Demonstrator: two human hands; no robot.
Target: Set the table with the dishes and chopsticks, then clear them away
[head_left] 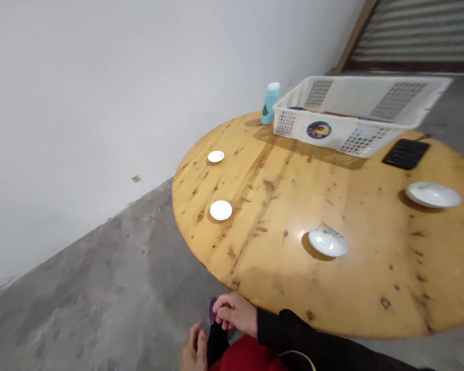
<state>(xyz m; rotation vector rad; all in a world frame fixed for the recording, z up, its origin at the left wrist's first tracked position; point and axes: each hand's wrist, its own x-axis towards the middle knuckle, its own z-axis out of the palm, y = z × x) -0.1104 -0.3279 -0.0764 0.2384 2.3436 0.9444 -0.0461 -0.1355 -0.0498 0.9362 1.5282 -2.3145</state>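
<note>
My right hand (235, 314), in a black sleeve, hovers at the table's near edge with its fingers loosely bent and nothing in them. Lower down, my left hand (194, 350) hangs over the floor, partly cut off by the bottom of the view; it looks empty, with thumb and fingers apart. Neither hand touches a dish. Closest to my right hand are a small white dish (220, 210) on the left of the table and a white bowl (328, 241) near its middle. Another small white dish (216, 156) lies farther back, and a larger white bowl (433, 195) sits at the right.
The round wooden table (270, 278) carries a white plastic basket (332, 131) at the back, with items partly hidden inside. Beside it stand a light-blue bottle (269, 104) and a flat black object (406, 153). A white wall (100, 103) rises behind and left; concrete floor (131, 288) lies below.
</note>
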